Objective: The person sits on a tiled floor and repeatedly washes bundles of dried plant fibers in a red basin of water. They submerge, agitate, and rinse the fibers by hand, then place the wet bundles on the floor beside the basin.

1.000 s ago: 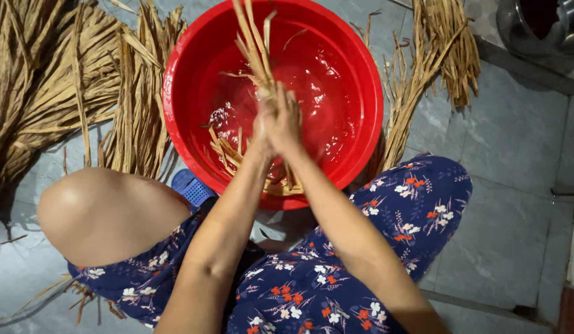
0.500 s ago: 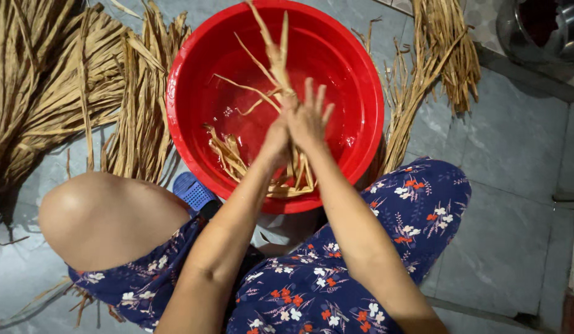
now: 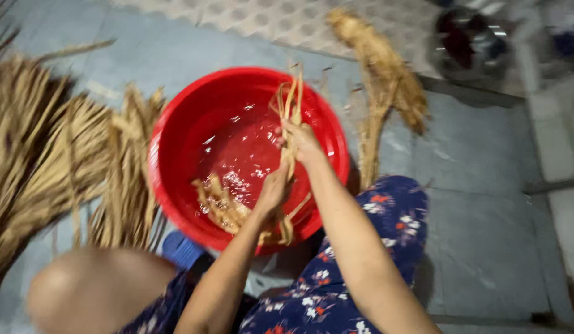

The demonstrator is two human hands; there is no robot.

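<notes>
Grey floor tiles (image 3: 485, 185) spread beneath everything. Dry straw heaps (image 3: 46, 154) lie well left of the fingers. Under them sits a red basin (image 3: 175, 185) holding water. The right hand (image 3: 302, 143) clenches a wet fibre strip (image 3: 291, 117) high up; the left hand (image 3: 273, 190) grips it lower, above soaked fibres (image 3: 222, 204).
</notes>
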